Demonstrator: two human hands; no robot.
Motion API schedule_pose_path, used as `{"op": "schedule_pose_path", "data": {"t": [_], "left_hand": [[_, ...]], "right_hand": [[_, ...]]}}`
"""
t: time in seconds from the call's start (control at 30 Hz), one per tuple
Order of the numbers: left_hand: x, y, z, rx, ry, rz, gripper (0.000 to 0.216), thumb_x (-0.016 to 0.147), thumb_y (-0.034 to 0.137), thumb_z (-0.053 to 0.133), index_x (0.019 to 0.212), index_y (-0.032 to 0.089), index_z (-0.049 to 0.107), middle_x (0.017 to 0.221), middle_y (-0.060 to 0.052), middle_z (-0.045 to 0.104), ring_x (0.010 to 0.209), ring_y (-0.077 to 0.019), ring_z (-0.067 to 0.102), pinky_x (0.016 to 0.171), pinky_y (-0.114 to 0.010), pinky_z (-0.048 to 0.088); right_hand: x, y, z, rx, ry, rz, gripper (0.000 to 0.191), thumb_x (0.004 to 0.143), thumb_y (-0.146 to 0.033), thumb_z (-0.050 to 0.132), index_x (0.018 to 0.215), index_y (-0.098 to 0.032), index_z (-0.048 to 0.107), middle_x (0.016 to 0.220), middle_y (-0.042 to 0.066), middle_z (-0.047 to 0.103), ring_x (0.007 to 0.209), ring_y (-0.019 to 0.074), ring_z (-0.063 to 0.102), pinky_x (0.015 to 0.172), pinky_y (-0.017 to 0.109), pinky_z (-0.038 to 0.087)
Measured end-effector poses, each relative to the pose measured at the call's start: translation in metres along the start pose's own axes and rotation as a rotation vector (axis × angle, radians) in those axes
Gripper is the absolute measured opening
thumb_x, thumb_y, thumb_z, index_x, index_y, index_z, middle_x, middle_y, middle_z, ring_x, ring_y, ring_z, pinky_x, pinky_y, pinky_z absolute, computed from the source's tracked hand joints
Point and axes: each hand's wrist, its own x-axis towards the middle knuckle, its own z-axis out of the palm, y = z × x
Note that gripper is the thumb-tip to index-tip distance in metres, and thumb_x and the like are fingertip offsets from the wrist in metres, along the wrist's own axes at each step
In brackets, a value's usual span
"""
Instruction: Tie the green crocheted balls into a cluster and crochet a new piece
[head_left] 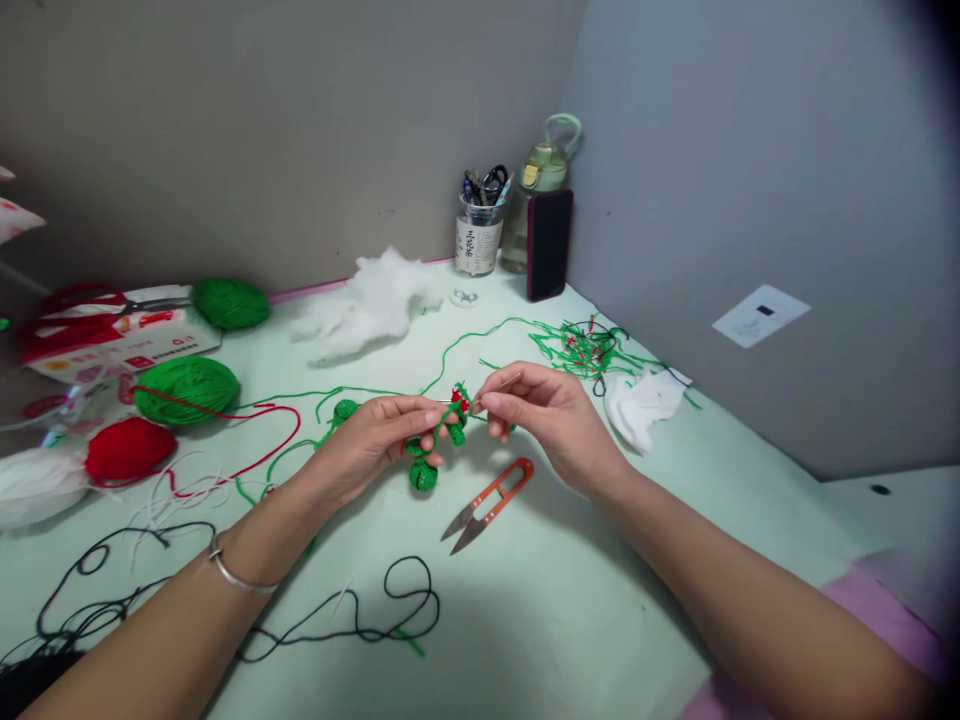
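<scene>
"Head view: where is the work sitting?"
"I see the green crochet piece (437, 445) lifted just off the table (570, 600), between both hands. My read is that it's held up so its small knobs hang free."
"Grip?"
"Left hand (375, 435) has thumb and fingers pinched together on the piece. Right hand (544, 415) pinches a thin tool (496, 386) whose tip meets the red bit (459, 400). Needle or hook, I cannot tell."
"Anything else close?"
"Thread snips (491, 500) lie directly below the hands, probably for quick reach. Green yarn ball (186, 388) and red yarn ball (127, 450) sit well to the left, strands trailing toward the piece."
</scene>
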Motion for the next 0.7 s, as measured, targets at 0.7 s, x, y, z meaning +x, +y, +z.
{"op": "schedule_pose_path", "data": {"t": [0.7], "left_hand": [[-0.002, 0.002, 0.008, -0.060, -0.019, 0.003, 0.016, 0.081, 0.029, 0.077, 0.085, 0.014, 0.078, 0.080, -0.003, 0.063, 0.064, -0.0082, 0.052, 0.062, -0.022, 0.058]], "right_hand": [[-0.003, 0.012, 0.007, -0.237, 0.026, -0.233, 0.006, 0.084, -0.023, 0.073, 0.081, -0.020, 0.076, 0.077, 0.002, 0.063, 0.069, 0.0131, 0.056, 0.062, 0.029, 0.043]]}}
